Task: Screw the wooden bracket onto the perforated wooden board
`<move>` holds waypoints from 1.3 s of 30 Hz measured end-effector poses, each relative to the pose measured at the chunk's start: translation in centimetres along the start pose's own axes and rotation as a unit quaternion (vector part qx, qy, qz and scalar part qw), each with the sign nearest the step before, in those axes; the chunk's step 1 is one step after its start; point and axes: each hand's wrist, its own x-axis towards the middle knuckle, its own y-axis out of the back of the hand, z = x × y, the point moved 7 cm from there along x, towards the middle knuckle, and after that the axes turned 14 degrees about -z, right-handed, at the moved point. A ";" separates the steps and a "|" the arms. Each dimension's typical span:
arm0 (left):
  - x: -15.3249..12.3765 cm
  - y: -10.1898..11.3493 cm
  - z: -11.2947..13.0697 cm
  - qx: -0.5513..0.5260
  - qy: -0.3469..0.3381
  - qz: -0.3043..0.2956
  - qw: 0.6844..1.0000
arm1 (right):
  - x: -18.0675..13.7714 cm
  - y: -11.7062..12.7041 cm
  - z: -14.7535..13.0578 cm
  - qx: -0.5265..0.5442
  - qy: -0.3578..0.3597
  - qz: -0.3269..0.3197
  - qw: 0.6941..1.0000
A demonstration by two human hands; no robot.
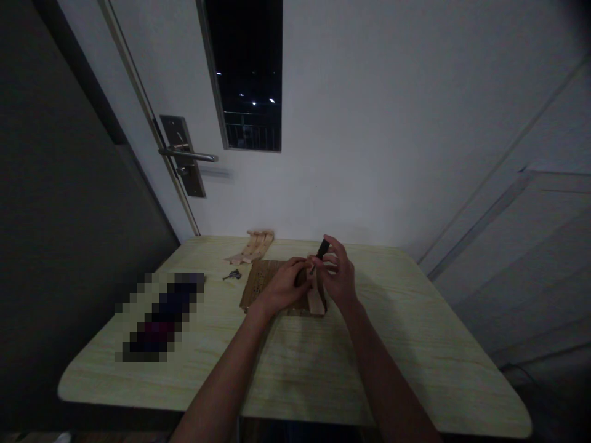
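In my right hand (339, 274) is a black-handled screwdriver (323, 248), gripped in the fingers and tilted. Its thin tip points down at the upper end of a pale wooden piece (316, 300). My left hand (287, 284) holds that piece from the left side, with its fingers closed around the upper end. Both hands are over a brown cardboard sheet (258, 280) lying on the table, and the wooden piece rests on its right part. The exact spot where the tip meets the piece is hidden by the fingers.
Another pale wooden piece (257, 246) with slats lies at the table's back edge. A little heap of small dark metal parts (234, 274) sits left of the cardboard. A pixelated dark object (166, 317) is on the left of the table (415, 369). Behind stands a white door with a handle (191, 155).
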 end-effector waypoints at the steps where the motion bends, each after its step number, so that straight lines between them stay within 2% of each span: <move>1: 0.0 0.0 0.0 -0.001 -0.001 0.002 1.000 | 0.0 0.0 -0.2 -0.004 0.007 -0.007 1.000; 7: 0.1 0.1 0.1 -0.001 0.001 -0.002 1.000 | -0.1 -0.1 -1.3 0.003 0.049 -0.040 0.998; 20: -0.2 -0.1 0.1 -0.013 -0.010 -0.003 1.000 | 0.1 -0.2 -0.5 -0.002 0.020 -0.020 1.000; 25: -0.1 0.0 0.0 -0.012 0.009 -0.004 1.000 | 0.0 0.0 -0.1 -0.011 0.018 0.000 1.000; 32: -0.1 -0.1 0.0 -0.015 0.006 -0.002 1.000 | -0.2 -0.3 -0.9 -0.022 0.045 -0.030 0.998; 39: -0.1 -0.1 -0.2 -0.013 0.001 -0.005 1.000 | -0.2 -0.3 -0.6 -0.010 0.032 -0.034 0.999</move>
